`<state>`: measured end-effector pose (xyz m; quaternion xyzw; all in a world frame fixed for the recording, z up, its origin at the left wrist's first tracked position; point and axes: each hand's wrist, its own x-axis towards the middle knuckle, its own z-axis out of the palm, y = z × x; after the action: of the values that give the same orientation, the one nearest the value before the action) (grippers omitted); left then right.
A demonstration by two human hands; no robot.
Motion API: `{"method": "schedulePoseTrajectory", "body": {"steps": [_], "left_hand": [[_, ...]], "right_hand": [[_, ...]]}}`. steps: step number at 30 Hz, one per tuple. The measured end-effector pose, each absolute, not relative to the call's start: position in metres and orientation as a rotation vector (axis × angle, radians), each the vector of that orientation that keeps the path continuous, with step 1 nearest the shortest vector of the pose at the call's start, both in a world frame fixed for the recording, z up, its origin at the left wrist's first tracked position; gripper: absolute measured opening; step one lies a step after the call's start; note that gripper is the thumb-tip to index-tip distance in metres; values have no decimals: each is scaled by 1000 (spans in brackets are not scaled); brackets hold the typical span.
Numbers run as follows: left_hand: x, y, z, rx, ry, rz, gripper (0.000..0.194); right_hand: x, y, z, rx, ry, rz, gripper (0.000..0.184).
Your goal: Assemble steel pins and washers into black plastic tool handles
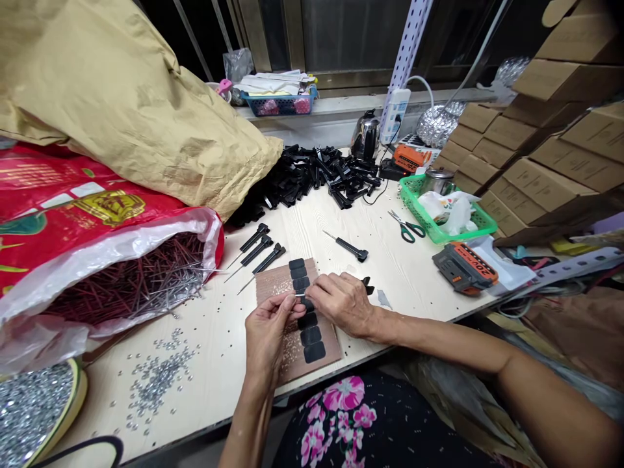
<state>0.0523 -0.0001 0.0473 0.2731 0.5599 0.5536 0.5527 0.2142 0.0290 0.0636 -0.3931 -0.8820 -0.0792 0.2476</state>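
My left hand (pixel 270 325) and my right hand (pixel 338 300) meet over a brown board (pixel 330 341) that carries a column of black rounded pads (pixel 314 352). Both hands are closed in a pinch. A short, thin, light-coloured rod (pixel 299 296) shows between the fingertips, its ends hidden by the fingers. Left of the board lie three black plastic pieces (pixel 263 250) with thin metal rods sticking out. A similar black piece with a rod (pixel 351 249) lies beyond my right hand. Small black parts (pixel 368 286) sit beside that hand.
Metal rods (pixel 131 279) fill a red sack (pixel 97 195) at left. Small silvery parts (pixel 163 377) lie scattered near a full bowl (pixel 78 390). Behind is a heap of black pieces (pixel 316 172). Scissors (pixel 408 229), a green basket (pixel 451 235), a battery (pixel 465 266) and boxes (pixel 550 188) stand right.
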Motion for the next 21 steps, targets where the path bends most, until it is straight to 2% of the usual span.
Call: {"method": "schedulePoseTrajectory", "body": {"steps": [3, 8, 10, 13, 17, 21], "left_hand": [[52, -1, 48, 647, 1330, 1319, 32], [51, -1, 49, 660, 1338, 1288, 32], [50, -1, 48, 655, 1334, 1254, 33], [49, -1, 48, 624, 1325, 1224, 34], [49, -2, 48, 647, 1351, 1239, 35], [49, -3, 47, 736, 1425, 1223, 37]], "right_hand": [[215, 30, 64, -1099, -2434, -76, 24], [216, 36, 65, -1174, -2340, 537, 21], [217, 40, 64, -1148, -2300, 675, 20], [219, 42, 63, -1143, -2262, 720, 18], [220, 39, 60, -1103, -2318, 582, 10], [221, 39, 57, -1017, -2383, 508, 14]]}}
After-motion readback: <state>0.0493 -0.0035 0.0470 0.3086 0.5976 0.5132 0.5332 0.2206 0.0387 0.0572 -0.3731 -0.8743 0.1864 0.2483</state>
